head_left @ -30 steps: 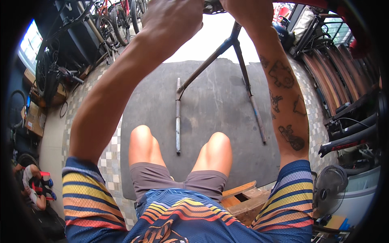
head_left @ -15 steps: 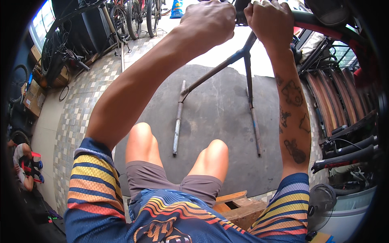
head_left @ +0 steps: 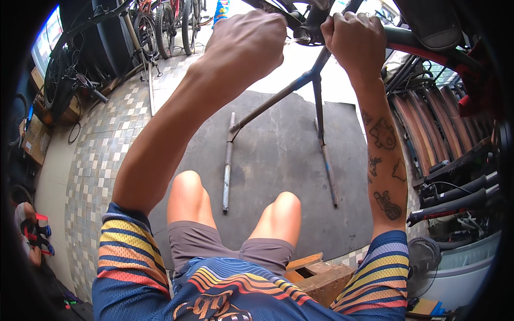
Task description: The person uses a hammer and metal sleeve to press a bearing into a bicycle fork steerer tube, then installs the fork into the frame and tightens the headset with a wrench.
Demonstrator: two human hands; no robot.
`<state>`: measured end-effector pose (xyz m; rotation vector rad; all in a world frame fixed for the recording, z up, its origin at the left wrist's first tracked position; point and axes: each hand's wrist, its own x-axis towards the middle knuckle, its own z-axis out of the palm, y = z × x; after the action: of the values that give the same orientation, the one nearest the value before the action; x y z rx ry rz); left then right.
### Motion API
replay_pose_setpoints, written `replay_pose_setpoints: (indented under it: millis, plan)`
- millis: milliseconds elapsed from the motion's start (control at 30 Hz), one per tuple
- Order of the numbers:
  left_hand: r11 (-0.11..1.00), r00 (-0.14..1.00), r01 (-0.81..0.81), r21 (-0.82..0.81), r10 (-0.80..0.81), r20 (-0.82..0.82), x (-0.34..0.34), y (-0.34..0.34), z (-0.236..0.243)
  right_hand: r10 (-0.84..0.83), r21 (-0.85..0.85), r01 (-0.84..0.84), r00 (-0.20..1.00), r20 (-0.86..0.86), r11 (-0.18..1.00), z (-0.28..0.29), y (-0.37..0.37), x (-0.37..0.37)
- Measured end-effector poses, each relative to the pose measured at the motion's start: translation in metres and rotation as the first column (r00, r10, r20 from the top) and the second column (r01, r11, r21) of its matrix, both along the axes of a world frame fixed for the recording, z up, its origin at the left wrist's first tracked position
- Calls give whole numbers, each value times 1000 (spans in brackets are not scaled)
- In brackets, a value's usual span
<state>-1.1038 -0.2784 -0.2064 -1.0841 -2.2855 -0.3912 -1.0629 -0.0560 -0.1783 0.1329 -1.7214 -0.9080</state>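
My right hand [head_left: 356,45] is closed around a dark tube [head_left: 409,38] of a bicycle frame at the top of the view. To its left, my left hand [head_left: 249,43] forms a fist, knuckles up. Whatever it grips is hidden behind the fingers. Between both hands shows a dark, round metal joint [head_left: 309,33] with a shiny part at its lower left. Beneath it stands a worn metal repair stand [head_left: 276,101], its legs spread to two long foot bars on a dark grey mat [head_left: 273,160].
A wooden stool or bench [head_left: 326,278] is close below me. Racked frames or forks [head_left: 455,200] and a fan [head_left: 423,262] stand at the right. Bicycles [head_left: 166,27] line the far left, with cardboard boxes [head_left: 37,142] nearer. Another person [head_left: 32,230] is at the left edge.
My left hand has moved left, away from my right hand, uncovering the round joint between them. My right hand keeps its hold on the tube. The whole view has shifted slightly.
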Motion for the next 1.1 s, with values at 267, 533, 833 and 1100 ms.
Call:
replay_pose_setpoints:
  millis: [267, 533, 833, 1100]
  plan:
    - [938, 979, 173, 301, -198, 54, 1, -8, -22, -69, -96, 71, 997, 19, 993, 1, -8, -2]
    - [964, 976, 151, 219, -181, 125, 14, -7, 4, -64, -136, 68, 997, 37, 988, 3, -13, 1]
    - [915, 883, 252, 314, -351, 313, -22, 11, 11, -147, -159, 158, 986, 79, 975, 5, -19, 2]
    - [841, 869, 213, 498, -396, 297, -32, 13, -10, -157, -123, 166, 984, 80, 978, 5, -19, 1]
